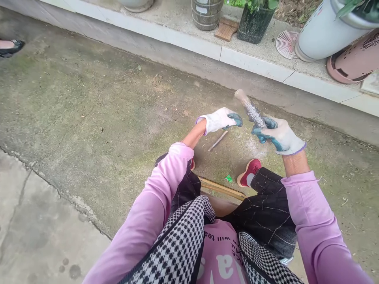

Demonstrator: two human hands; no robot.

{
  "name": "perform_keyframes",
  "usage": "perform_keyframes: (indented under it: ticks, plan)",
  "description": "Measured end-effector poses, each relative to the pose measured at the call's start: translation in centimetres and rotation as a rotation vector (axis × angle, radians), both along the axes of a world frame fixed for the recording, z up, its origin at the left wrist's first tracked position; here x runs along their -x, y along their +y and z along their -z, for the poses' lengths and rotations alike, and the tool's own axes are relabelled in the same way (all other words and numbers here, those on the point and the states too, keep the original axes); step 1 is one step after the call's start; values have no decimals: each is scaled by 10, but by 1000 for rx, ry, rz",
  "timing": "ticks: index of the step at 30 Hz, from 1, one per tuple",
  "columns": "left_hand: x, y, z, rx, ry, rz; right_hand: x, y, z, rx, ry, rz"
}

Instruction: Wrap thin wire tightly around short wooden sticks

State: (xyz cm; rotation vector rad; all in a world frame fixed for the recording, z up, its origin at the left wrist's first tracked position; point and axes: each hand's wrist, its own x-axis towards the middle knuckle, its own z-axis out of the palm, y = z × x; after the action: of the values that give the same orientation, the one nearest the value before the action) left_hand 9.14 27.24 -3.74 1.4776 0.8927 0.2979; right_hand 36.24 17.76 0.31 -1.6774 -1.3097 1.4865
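Far left of the twig [218, 141]: dark shoe [12, 48] on another person's foot. Just beyond the twig's far end: gloved left hand [222, 119], blue-green fingers curled; cannot tell whether they grip anything. Twig itself flat on stained concrete [89, 118]. Right of twig, nearer the wearer: green scrap [229, 178], then red shoe [248, 171]. Right of and beyond twig: wire-wound rod [254, 112], slanted, pale end away from wearer, other end in the gloved right hand [275, 134], fingers wrapped around it. Well beyond twig, farther right: white pot [324, 33] on a ledge [254, 65].

Pink sleeves [160, 189], trousers [266, 213] apparently black
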Motion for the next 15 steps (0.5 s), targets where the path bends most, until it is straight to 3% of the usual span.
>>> perform_keyframes:
  ticks: [3,6,11,15]
  plan:
    - [-10,-11,-3,-18,63,69,0,8,14,-33,-75,136]
    - [-13,-17,-7,-65,130,148,4,17,29,-77,-300,147]
    - [-4,-13,-12,-164,250,157,12,29,35,-119,-850,-98]
    - [3,-4,-11,-315,356,158,12,30,30,36,-1091,-344]
